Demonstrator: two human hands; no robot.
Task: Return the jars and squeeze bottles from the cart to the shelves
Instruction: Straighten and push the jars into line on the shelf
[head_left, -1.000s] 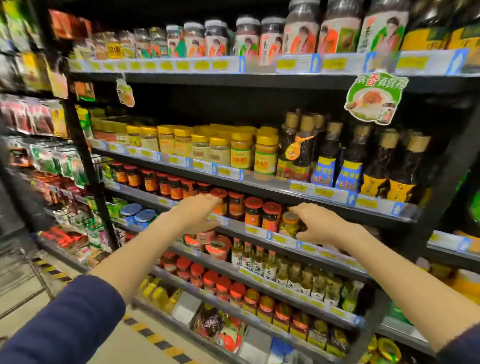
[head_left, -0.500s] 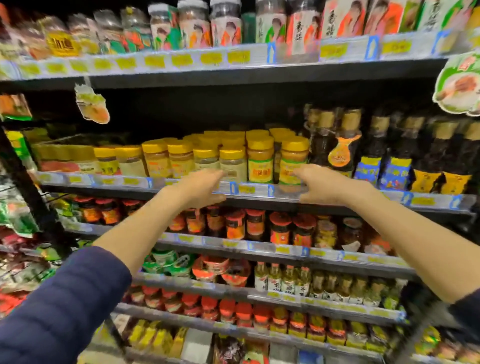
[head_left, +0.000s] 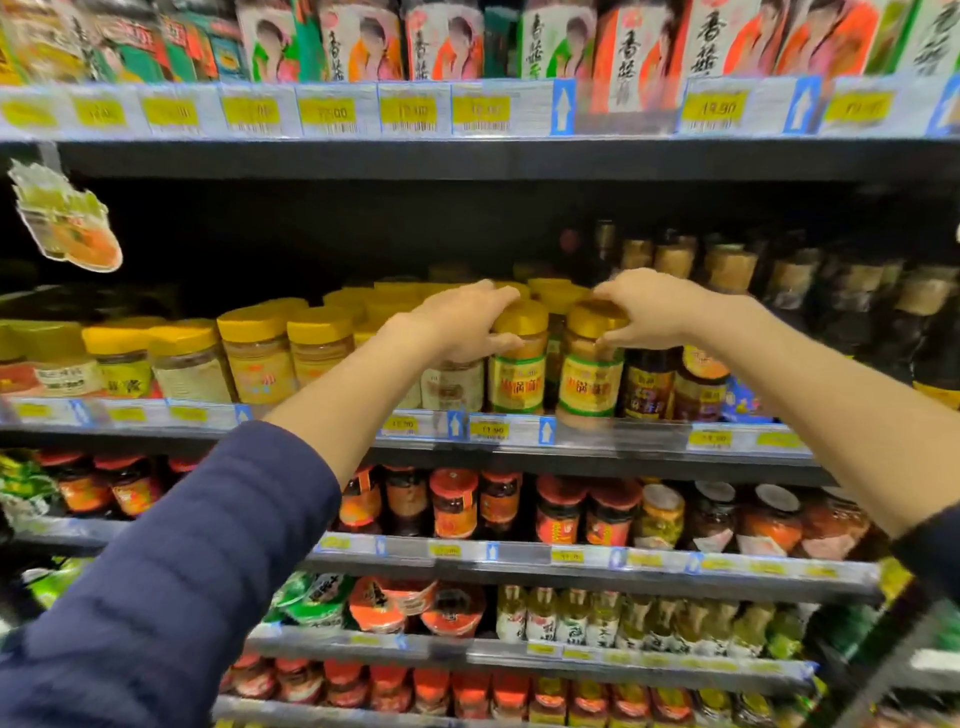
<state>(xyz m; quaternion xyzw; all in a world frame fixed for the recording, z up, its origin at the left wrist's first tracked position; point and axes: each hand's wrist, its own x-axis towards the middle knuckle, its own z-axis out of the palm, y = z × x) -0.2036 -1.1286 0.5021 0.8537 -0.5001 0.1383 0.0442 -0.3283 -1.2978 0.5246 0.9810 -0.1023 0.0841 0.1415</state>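
Jars (head_left: 517, 373) — left hand (head_left: 461, 325) grips one, right hand (head_left: 652, 312) another.

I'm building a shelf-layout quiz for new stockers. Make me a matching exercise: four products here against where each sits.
1 gold-lidded plastic jars
2 red-lidded glass jars
3 dark tan-capped sauce bottles
4 portrait-label jars

A top shelf
B gripped by the left hand and right hand
C right of both hands, same shelf
D one shelf below the hands

Pairs: 1-B, 2-D, 3-C, 4-A
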